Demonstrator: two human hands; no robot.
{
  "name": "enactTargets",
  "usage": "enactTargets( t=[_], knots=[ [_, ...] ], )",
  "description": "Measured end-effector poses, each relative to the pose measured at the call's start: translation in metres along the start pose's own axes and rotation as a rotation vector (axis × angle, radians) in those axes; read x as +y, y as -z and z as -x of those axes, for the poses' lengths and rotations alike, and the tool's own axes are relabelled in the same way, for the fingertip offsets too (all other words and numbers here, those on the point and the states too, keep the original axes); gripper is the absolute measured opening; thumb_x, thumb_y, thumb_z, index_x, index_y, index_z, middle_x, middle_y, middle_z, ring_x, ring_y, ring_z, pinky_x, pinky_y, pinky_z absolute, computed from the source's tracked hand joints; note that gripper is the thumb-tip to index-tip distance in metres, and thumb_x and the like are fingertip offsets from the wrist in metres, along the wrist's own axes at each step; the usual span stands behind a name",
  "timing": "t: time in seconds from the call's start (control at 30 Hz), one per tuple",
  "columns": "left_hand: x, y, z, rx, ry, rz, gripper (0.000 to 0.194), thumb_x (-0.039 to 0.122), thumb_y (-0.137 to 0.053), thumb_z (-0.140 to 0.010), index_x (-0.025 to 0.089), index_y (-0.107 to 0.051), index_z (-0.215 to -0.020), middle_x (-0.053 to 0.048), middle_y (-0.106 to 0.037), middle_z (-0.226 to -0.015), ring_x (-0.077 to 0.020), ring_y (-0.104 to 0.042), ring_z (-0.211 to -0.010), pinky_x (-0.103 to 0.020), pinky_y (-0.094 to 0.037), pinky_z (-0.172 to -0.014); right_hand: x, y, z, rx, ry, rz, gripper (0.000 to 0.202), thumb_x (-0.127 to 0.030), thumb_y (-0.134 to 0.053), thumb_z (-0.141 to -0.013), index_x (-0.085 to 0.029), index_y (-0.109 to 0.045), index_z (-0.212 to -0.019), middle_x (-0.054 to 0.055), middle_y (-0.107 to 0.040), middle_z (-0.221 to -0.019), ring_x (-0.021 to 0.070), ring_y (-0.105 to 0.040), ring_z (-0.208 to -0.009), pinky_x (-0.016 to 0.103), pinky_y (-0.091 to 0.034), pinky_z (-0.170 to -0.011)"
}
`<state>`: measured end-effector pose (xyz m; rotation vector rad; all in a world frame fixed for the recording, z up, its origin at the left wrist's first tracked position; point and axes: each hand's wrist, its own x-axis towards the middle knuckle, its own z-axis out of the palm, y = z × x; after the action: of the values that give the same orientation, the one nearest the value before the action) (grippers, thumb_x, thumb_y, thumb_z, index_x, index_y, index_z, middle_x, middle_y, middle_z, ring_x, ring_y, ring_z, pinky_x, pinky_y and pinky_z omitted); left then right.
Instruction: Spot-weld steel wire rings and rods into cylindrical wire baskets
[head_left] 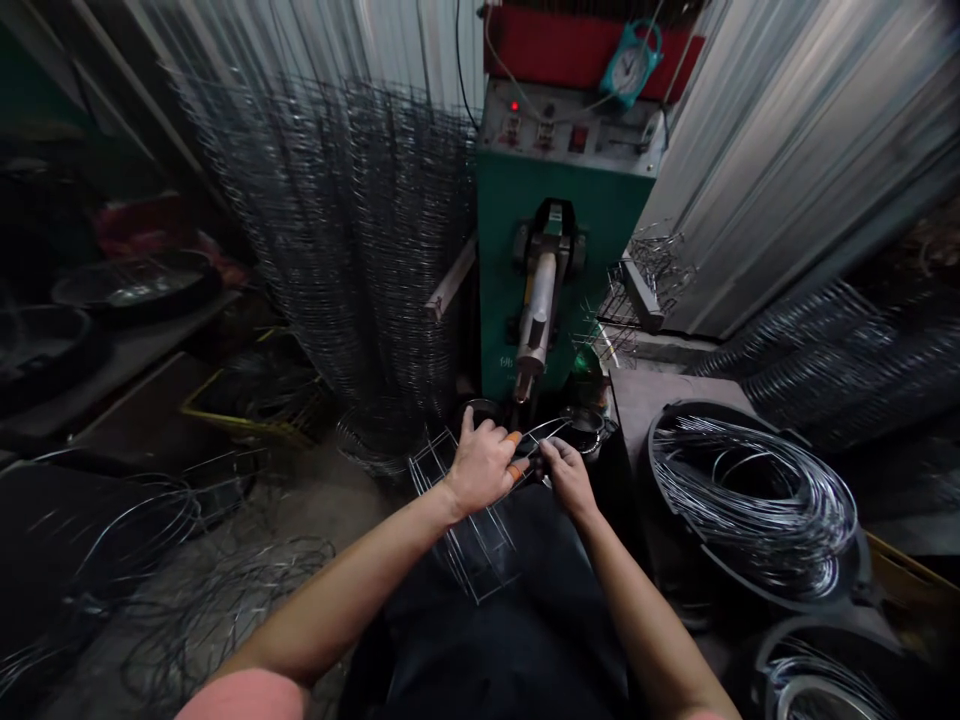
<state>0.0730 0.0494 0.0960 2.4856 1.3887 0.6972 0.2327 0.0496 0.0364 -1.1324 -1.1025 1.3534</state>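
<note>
Wire frame [456, 553], one, near centre, on the near side of the green machine's [499, 260] metal arm [535, 325]; left hand [486, 462] curled round it, right hand [568, 478] pinching a curved wire [551, 428]; best held steady, fingertips well clear of that arm.

On the green machine [611, 215] in front of you, you've got one character I can read, 佛 [506, 362], low on the front; the metal arm [538, 315] blocks part of that line. Clock [628, 70] numerals and control panel [592, 150] labels? Too tiny, sorry.
</note>
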Motion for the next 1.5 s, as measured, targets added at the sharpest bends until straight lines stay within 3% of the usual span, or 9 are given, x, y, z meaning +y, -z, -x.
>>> enactTargets(
  t=[0.23,0.53,0.77,0.93,1.03,1.17,1.23,1.33,1.5],
  knots=[
    [-0.012,-0.005,-0.018,-0.024,-0.005,-0.039,0.025,0.035,-0.056,-0.075,0.020,-0.066,-0.092,-0.011,-0.063,-0.079,-0.0304,-0.050,-0.089,-0.056,-0.011,-0.101,0.006,-0.005,-0.020,0.062,-0.016,-0.071,0.035,-0.052,-0.060,-0.073,-0.018,-0.050,-0.068,-0.004,-0.048,-0.057,0.0078,-0.042,-0.047,0.022,-0.035,-0.048],
    [-0.027,-0.010,-0.032,0.028,0.029,0.030,0.020,0.034,-0.058,-0.073,0.022,-0.066,-0.087,-0.012,-0.064,-0.080,-0.0315,-0.050,-0.091,-0.055,-0.007,-0.103,0.017,-0.008,-0.046,0.074,-0.005,-0.122,0.033,-0.050,-0.061,-0.072,-0.018,-0.053,-0.070,-0.005,-0.047,-0.057,0.0072,-0.043,-0.048,0.020,-0.035,-0.047],
    [-0.029,-0.006,-0.047,-0.005,0.072,-0.080,0.019,0.034,-0.056,-0.074,0.021,-0.066,-0.085,-0.012,-0.065,-0.082,-0.0309,-0.051,-0.089,-0.056,-0.012,-0.100,0.011,-0.015,-0.060,0.082,-0.022,-0.148,0.033,-0.049,-0.062,-0.069,-0.018,-0.052,-0.069,-0.005,-0.048,-0.057,0.0063,-0.042,-0.046,0.020,-0.033,-0.045],
    [-0.030,-0.007,-0.051,0.017,0.085,-0.023,0.017,0.031,-0.055,-0.074,0.021,-0.067,-0.080,-0.011,-0.065,-0.080,-0.0305,-0.053,-0.088,-0.056,-0.014,-0.099,0.005,-0.015,-0.065,0.081,-0.060,-0.191,0.033,-0.049,-0.064,-0.067,-0.018,-0.053,-0.068,-0.005,-0.048,-0.056,0.0066,-0.042,-0.045,0.020,-0.035,-0.045],
    [-0.030,-0.007,-0.050,0.030,0.093,0.020,0.016,0.032,-0.057,-0.072,0.021,-0.066,-0.078,-0.011,-0.064,-0.077,-0.0314,-0.052,-0.089,-0.056,-0.012,-0.100,0.001,-0.008,-0.051,0.012,-0.104,-0.167,0.036,-0.051,-0.065,-0.066,-0.018,-0.056,-0.075,-0.002,-0.054,-0.062,0.0087,-0.049,-0.050,0.022,-0.040,-0.049],
    [-0.026,-0.008,-0.047,0.056,0.079,-0.009,0.017,0.031,-0.056,-0.074,0.020,-0.066,-0.082,-0.012,-0.064,-0.078,-0.0321,-0.051,-0.090,-0.057,-0.008,-0.101,0.006,0.002,-0.002,-0.301,-0.193,-0.044,0.042,-0.050,-0.066,-0.068,-0.020,-0.060,-0.095,0.002,-0.063,-0.077,0.0144,-0.058,-0.068,0.029,-0.045,-0.068],
    [-0.024,-0.009,-0.046,0.054,0.061,-0.068,0.017,0.029,-0.056,-0.074,0.020,-0.066,-0.084,-0.013,-0.064,-0.079,-0.0319,-0.051,-0.089,-0.058,-0.007,-0.101,0.015,0.002,0.023,-0.416,-0.216,0.021,0.039,-0.050,-0.065,-0.070,-0.021,-0.061,-0.096,0.002,-0.063,-0.078,0.0161,-0.059,-0.074,0.030,-0.045,-0.072],
    [-0.023,-0.010,-0.046,0.049,0.060,-0.168,0.019,0.028,-0.055,-0.074,0.017,-0.067,-0.085,-0.014,-0.064,-0.080,-0.0322,-0.051,-0.088,-0.058,-0.009,-0.101,0.029,-0.005,0.040,-0.373,-0.187,0.040,0.037,-0.055,-0.060,-0.073,-0.020,-0.063,-0.088,0.001,-0.061,-0.071,0.0144,-0.056,-0.065,0.027,-0.043,-0.064],
    [-0.027,-0.009,-0.048,0.093,0.101,-0.137,0.017,0.028,-0.055,-0.074,0.017,-0.067,-0.079,-0.014,-0.063,-0.074,-0.0330,-0.050,-0.088,-0.059,-0.011,-0.099,0.033,-0.014,0.034,-0.305,-0.129,0.046,0.040,-0.059,-0.057,-0.074,-0.019,-0.061,-0.081,-0.001,-0.056,-0.064,0.0112,-0.049,-0.052,0.025,-0.039,-0.054]
  ],
)
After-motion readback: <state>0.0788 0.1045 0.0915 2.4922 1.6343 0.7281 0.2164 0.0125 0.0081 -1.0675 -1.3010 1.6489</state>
